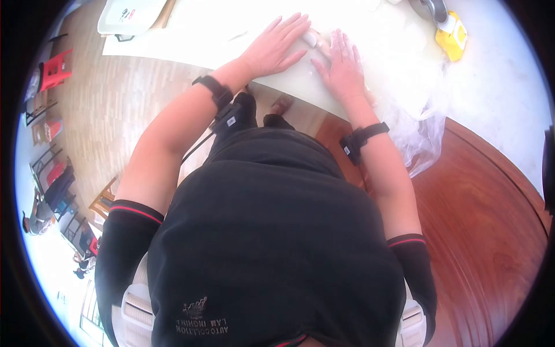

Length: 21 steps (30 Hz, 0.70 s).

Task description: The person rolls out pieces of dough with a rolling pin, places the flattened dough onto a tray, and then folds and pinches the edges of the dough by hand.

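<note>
My left hand (276, 47) lies palm down over the white tabletop (196, 43), fingers stretched out and thumb apart. Beside it, my right hand (344, 68) is also flat with straight fingers, and white powder or paste coats its fingertips. Between the two hands sits a small, smooth white piece (310, 39), close to my left fingertips. A pale tan strip (322, 46) runs from it toward my right fingers; its kind cannot be made out in the glare. Neither hand is closed around anything.
A white tray (128, 16) stands at the far left of the table. A clear plastic bag (419, 136) hangs over the edge by my right forearm. At the back right are a yellow packet (451, 37) and a grey metal object (430, 10). Brown wood (485, 231) lies right.
</note>
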Each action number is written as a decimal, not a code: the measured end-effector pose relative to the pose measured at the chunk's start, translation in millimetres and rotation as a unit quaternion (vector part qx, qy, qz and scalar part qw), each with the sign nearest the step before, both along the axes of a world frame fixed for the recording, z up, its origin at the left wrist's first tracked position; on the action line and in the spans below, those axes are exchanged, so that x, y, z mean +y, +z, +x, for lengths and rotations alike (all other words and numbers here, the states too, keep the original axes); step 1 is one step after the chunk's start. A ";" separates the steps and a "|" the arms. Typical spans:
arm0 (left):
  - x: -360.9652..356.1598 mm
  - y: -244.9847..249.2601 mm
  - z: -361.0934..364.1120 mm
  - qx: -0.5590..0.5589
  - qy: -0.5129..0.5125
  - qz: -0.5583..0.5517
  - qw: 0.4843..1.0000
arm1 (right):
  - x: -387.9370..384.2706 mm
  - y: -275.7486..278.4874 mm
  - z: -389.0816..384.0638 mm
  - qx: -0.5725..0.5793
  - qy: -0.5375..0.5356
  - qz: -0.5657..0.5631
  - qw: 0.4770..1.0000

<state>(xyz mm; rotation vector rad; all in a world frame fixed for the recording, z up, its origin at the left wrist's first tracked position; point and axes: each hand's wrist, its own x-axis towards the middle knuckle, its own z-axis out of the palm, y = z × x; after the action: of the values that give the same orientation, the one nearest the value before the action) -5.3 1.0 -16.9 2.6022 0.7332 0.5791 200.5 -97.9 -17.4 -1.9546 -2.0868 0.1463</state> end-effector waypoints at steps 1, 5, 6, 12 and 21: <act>-5.7 0.8 -6.9 0.005 -0.001 -0.013 1.000 | -5.3 2.7 -5.2 0.002 0.012 -0.011 1.000; -37.0 9.2 -38.9 0.017 0.003 -0.067 0.998 | -32.6 7.6 -24.7 0.031 0.070 -0.024 0.997; -43.6 7.6 -45.0 0.018 0.004 -0.068 0.998 | -39.0 11.0 -28.6 0.032 0.070 -0.024 0.997; -58.9 1.2 -61.6 0.006 0.027 -0.084 0.996 | -57.4 15.4 -37.5 0.114 0.114 -0.046 0.986; -41.3 0.4 -45.3 0.053 0.043 -0.030 0.997 | -62.0 14.6 -39.5 0.153 0.128 -0.027 0.980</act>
<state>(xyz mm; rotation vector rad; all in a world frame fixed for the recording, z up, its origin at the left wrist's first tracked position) -50.6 -40.3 -16.4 2.5725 0.8854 0.4393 161.0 -159.8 -2.8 -1.5646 -2.1305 0.5253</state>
